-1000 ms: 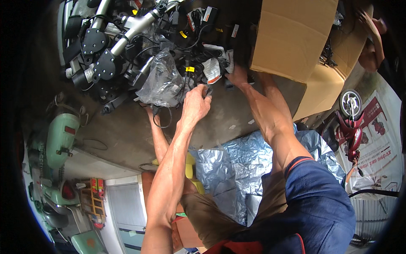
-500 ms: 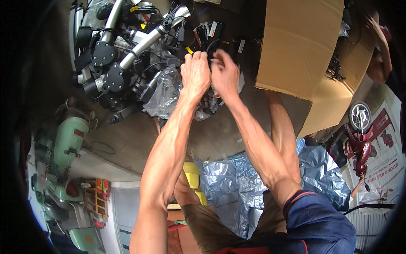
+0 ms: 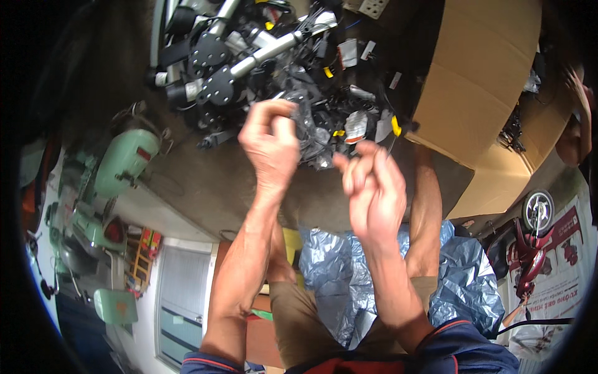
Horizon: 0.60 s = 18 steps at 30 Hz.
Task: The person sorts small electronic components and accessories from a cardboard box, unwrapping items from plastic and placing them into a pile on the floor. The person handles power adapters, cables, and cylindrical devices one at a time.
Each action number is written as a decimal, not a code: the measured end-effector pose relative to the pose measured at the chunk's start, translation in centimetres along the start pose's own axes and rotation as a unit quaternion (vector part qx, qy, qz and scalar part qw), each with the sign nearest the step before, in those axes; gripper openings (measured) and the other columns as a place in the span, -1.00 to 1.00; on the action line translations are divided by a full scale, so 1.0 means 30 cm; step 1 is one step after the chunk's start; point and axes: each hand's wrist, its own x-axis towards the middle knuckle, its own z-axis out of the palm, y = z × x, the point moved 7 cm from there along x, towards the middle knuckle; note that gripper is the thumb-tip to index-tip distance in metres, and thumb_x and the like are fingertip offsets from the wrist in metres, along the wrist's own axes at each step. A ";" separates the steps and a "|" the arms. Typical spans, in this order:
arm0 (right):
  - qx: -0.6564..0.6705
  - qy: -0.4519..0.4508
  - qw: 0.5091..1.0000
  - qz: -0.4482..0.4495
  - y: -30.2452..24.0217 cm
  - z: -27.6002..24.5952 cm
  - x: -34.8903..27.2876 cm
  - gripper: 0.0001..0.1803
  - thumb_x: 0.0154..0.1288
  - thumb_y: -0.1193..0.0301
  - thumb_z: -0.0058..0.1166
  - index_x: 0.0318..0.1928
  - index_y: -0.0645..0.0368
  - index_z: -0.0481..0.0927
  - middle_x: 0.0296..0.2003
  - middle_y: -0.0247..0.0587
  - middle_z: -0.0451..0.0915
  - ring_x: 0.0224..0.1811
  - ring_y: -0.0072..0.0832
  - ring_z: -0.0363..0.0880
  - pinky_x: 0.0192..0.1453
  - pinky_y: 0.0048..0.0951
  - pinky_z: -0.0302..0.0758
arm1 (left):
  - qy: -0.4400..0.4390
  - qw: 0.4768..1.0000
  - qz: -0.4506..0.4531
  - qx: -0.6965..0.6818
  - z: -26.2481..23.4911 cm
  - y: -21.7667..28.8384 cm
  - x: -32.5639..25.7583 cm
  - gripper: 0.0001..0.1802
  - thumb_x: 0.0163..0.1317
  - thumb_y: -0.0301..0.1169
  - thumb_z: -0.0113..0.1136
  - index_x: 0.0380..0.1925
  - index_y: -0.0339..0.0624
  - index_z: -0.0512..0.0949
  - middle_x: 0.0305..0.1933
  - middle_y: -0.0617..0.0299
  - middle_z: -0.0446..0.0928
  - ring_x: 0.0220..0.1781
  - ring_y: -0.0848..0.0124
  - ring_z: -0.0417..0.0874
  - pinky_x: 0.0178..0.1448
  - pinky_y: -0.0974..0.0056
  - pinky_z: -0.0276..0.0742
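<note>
My left hand (image 3: 271,146) is raised in front of the heap with its fingers curled in. Whatever it may grip is hidden, and a crumpled clear plastic bag (image 3: 304,121) lies right beside its fingers. To the right and lower, my right hand (image 3: 377,196) has its fingers bent together and is smeared by motion; I cannot make out anything in it. Beyond both hands spreads a heap of black cables and small parts, with a white label (image 3: 356,126) and a yellow tag (image 3: 397,126). A silver metal tube (image 3: 265,55) with a black round joint (image 3: 218,85) lies at the heap's left.
A large open cardboard box (image 3: 479,75) stands at the right, with black cables (image 3: 512,132) inside. Another person's arm (image 3: 579,106) shows at the far right. Silver plastic sheeting (image 3: 330,258) covers the ground between my legs. A green scooter (image 3: 128,162) stands left.
My hands have drawn back from the heap toward me and moved apart. The view has shifted, so the heap and box now appear farther right and higher.
</note>
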 end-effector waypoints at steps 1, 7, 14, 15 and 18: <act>-0.015 0.013 0.999 0.026 0.023 0.002 -0.093 -0.64 0.73 0.33 -0.22 0.07 0.42 0.52 -0.57 -0.28 0.43 -0.51 -0.47 0.45 0.16 -0.16 0.55 | 0.055 0.994 -0.066 0.075 -0.102 -0.061 0.025 -0.83 0.27 -0.67 0.09 -0.20 -0.31 0.62 -0.18 0.20 0.70 -0.15 0.45 0.67 0.06 0.34 0.58; -0.132 0.028 0.990 0.041 0.062 -0.002 -0.375 -0.65 0.71 0.35 -0.18 0.08 0.45 0.53 -0.59 -0.25 0.46 -0.53 -0.46 0.46 0.17 -0.20 0.54 | -0.085 0.934 -0.324 0.122 -0.254 -0.390 -0.043 -0.57 0.40 -0.33 0.25 0.23 -0.21 0.62 0.16 0.12 0.69 0.12 0.34 0.67 0.11 0.26 0.58; -0.131 0.015 0.990 0.043 0.014 -0.031 -0.476 -0.63 0.71 0.35 -0.17 0.10 0.47 0.54 -0.60 -0.22 0.47 -0.51 -0.45 0.48 0.18 -0.24 0.53 | -0.270 0.956 0.003 0.117 -0.110 -0.353 -0.128 0.02 -0.22 -0.44 0.48 0.43 -0.11 0.42 0.38 -0.01 0.48 0.42 0.19 0.50 0.45 0.15 0.42; -0.140 0.006 0.989 0.045 0.019 -0.028 -0.482 -0.63 0.71 0.34 -0.17 0.10 0.47 0.54 -0.60 -0.21 0.48 -0.50 -0.44 0.48 0.17 -0.25 0.53 | -0.269 0.953 -0.015 0.136 -0.105 -0.358 -0.129 -0.03 -0.22 -0.42 0.51 0.37 -0.13 0.46 0.31 0.00 0.52 0.35 0.18 0.55 0.41 0.15 0.46; -0.151 -0.028 0.987 0.044 0.006 -0.001 -0.477 -0.62 0.70 0.33 -0.13 0.11 0.48 0.53 -0.58 -0.18 0.52 -0.49 -0.43 0.51 0.10 -0.26 0.54 | -0.231 0.953 0.001 0.193 -0.102 -0.296 -0.123 -0.24 -0.21 -0.40 0.58 0.13 -0.20 0.57 0.02 0.03 0.63 0.08 0.17 0.71 0.26 0.14 0.60</act>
